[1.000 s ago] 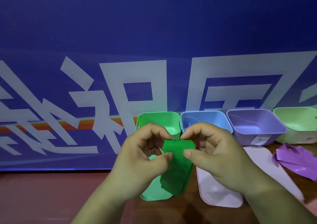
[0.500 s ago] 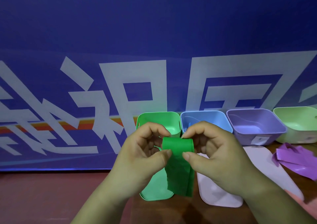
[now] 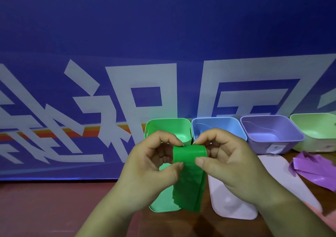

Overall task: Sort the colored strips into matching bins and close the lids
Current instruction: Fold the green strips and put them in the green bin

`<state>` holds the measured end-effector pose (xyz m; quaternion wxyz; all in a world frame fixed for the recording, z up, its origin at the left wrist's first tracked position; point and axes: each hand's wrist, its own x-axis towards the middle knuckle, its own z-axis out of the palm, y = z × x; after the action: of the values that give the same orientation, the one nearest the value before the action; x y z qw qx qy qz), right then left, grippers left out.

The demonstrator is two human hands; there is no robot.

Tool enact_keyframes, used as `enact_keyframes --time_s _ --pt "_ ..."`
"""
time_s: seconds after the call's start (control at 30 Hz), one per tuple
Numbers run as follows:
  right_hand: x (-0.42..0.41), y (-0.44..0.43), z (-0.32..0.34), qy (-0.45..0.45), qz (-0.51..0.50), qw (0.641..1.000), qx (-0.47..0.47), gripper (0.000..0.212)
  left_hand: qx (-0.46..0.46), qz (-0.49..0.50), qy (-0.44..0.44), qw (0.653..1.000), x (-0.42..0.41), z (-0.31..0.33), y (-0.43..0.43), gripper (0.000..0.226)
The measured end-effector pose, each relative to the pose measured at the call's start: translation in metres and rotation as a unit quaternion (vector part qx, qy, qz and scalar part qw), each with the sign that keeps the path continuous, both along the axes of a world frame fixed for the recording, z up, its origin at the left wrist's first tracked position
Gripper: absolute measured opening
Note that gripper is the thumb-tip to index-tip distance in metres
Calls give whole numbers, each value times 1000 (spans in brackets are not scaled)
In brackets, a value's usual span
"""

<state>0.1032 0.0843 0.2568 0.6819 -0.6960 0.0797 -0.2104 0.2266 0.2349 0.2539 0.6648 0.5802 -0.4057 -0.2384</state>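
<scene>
A folded bundle of green strips [image 3: 189, 178] hangs in front of me, bent over at its top. My left hand [image 3: 152, 166] pinches its left edge between thumb and forefinger. My right hand [image 3: 223, 162] pinches the right edge the same way. Just behind the hands stands the open green bin [image 3: 169, 127]. Its green lid [image 3: 163, 203] lies flat on the table below the strips, partly hidden by them. To the right of the green bin stand a blue bin [image 3: 218, 129], a purple bin [image 3: 271, 135] and a light green bin [image 3: 314, 133], all open.
Two pale pink lids [image 3: 231, 202] [image 3: 283, 175] lie flat in front of the blue and purple bins. A heap of purple strips [image 3: 316, 169] rests at the right edge. A blue printed banner [image 3: 127, 73] stands close behind the bins. Brown table surface [image 3: 45, 209] spreads to the left.
The green bundle has swung from a leftward slant to hang straight down, and both thumbs have shifted slightly on it. The bins and lids have not moved.
</scene>
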Motion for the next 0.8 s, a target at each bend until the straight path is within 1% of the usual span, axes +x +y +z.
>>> enact_keyframes --time_s 0.13,0.27,0.4,0.57,0.8 --pt "-2 -1 0 -3 -6 1000 -21 30 -5 -5 39 999 0 0 -1 30" --pt "-4 -1 1 -23 -31 993 -109 30 -5 -19 71 997 1 2 -2 28" --pt "-3 -1 0 -51 -50 986 -151 27 5 -21 87 996 1 2 -2 27" --pt "-2 0 -2 -48 -53 991 -116 26 14 -20 71 997 2 1 -2 29" --pt "0 -2 -2 -20 -34 999 -18 29 10 0 -18 1000 2 2 1 32"
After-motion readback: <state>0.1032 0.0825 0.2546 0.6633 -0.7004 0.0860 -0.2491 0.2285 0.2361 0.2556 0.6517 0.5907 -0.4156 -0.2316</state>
